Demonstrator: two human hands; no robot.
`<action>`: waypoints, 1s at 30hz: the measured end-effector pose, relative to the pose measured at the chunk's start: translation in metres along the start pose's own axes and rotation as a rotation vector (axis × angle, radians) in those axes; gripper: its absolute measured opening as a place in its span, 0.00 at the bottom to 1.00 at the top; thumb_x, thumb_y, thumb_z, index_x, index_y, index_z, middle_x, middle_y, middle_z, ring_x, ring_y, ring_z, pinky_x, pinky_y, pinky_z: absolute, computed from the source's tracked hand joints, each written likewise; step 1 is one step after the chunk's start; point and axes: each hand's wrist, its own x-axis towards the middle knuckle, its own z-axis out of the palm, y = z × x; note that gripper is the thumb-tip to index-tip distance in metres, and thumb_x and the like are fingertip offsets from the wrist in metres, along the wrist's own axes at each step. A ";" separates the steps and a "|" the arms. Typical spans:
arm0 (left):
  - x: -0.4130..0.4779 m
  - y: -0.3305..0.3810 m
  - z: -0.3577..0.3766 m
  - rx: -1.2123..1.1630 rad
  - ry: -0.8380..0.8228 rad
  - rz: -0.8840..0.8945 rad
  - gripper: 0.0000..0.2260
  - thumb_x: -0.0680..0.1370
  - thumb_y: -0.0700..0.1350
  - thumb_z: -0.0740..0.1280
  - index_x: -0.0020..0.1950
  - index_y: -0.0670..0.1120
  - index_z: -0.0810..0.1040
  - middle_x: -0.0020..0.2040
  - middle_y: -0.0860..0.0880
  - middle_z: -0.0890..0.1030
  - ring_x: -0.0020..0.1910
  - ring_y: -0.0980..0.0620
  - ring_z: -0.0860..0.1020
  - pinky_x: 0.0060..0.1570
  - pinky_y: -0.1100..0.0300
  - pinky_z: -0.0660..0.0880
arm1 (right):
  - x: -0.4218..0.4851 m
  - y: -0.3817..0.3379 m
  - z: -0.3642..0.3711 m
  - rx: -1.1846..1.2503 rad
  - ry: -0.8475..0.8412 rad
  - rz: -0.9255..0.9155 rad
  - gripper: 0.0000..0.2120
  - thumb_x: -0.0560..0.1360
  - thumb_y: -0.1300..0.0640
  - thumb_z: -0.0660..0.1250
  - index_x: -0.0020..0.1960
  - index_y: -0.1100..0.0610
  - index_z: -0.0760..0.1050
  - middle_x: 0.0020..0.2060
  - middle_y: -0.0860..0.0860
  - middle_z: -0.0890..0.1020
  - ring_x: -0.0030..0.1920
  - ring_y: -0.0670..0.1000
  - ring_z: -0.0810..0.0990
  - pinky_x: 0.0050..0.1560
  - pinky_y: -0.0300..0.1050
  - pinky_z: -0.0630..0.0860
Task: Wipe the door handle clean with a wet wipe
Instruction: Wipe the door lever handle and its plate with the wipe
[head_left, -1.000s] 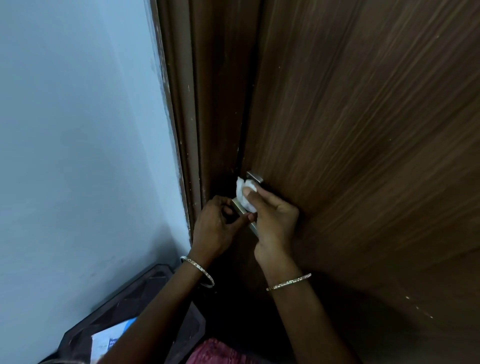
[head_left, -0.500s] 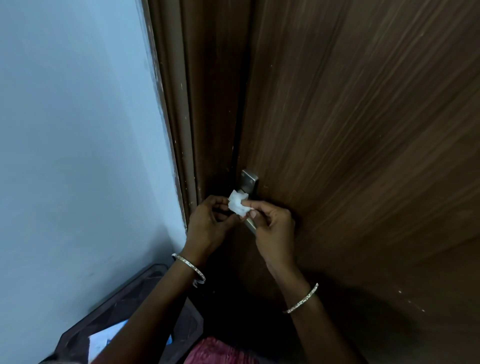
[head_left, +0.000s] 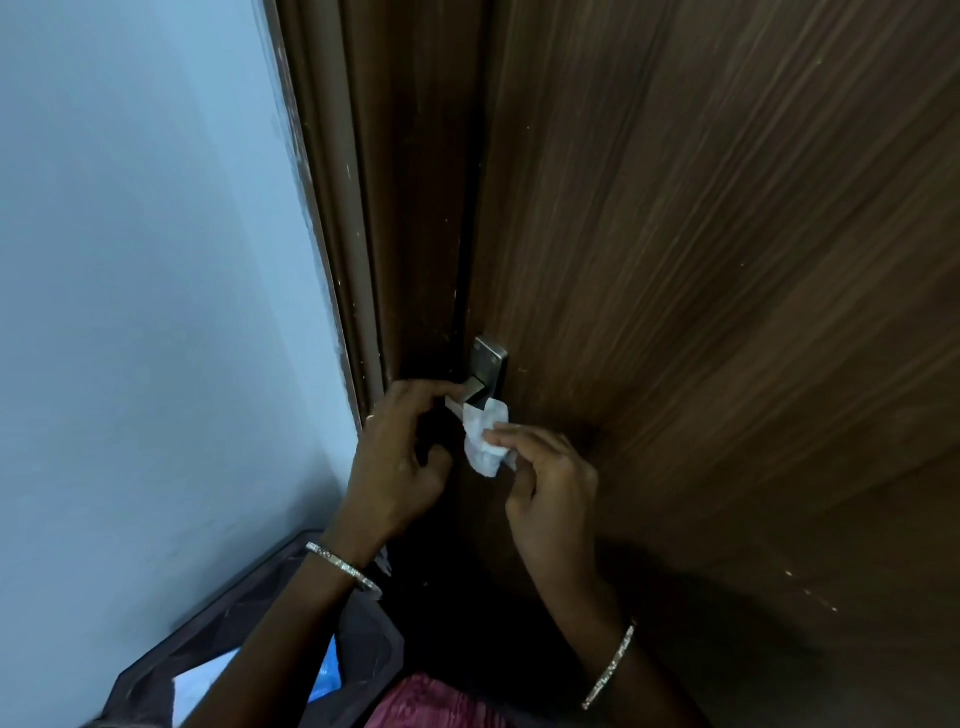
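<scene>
A silver metal door handle (head_left: 487, 370) with its backplate sits on the left edge of the brown wooden door (head_left: 701, 260). My left hand (head_left: 400, 457) curls its fingers round the lever end of the handle. My right hand (head_left: 545, 478) pinches a crumpled white wet wipe (head_left: 484, 437) just below the backplate, against the lower part of the handle. The lever's lower part is hidden behind the wipe and my fingers.
The brown door frame (head_left: 374, 208) runs along a pale blue wall (head_left: 156, 260) on the left. A dark bag (head_left: 171, 670) holding white and blue packaging lies on the floor at the lower left, beneath my left forearm.
The wipe has slid down from the top of the handle to below the backplate, which is now uncovered. My left hand stayed on the lever.
</scene>
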 end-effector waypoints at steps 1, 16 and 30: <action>0.000 0.004 -0.002 0.043 -0.079 0.107 0.22 0.71 0.39 0.69 0.65 0.47 0.78 0.62 0.50 0.77 0.62 0.52 0.75 0.62 0.57 0.73 | 0.002 0.000 -0.003 0.031 -0.012 0.017 0.18 0.74 0.74 0.69 0.55 0.56 0.86 0.51 0.48 0.88 0.52 0.40 0.82 0.52 0.20 0.73; 0.048 0.014 0.016 0.096 0.357 0.128 0.09 0.78 0.41 0.70 0.58 0.48 0.80 0.48 0.52 0.84 0.44 0.61 0.79 0.45 0.79 0.68 | -0.005 0.007 -0.010 0.296 -0.006 0.343 0.12 0.72 0.68 0.76 0.52 0.55 0.86 0.50 0.40 0.84 0.51 0.30 0.82 0.48 0.27 0.80; 0.050 0.032 0.046 0.260 0.338 0.085 0.14 0.80 0.47 0.67 0.61 0.40 0.80 0.59 0.41 0.81 0.53 0.45 0.82 0.48 0.52 0.80 | -0.003 0.013 -0.008 0.322 -0.027 0.335 0.12 0.73 0.70 0.75 0.51 0.56 0.87 0.47 0.42 0.86 0.49 0.28 0.82 0.46 0.21 0.75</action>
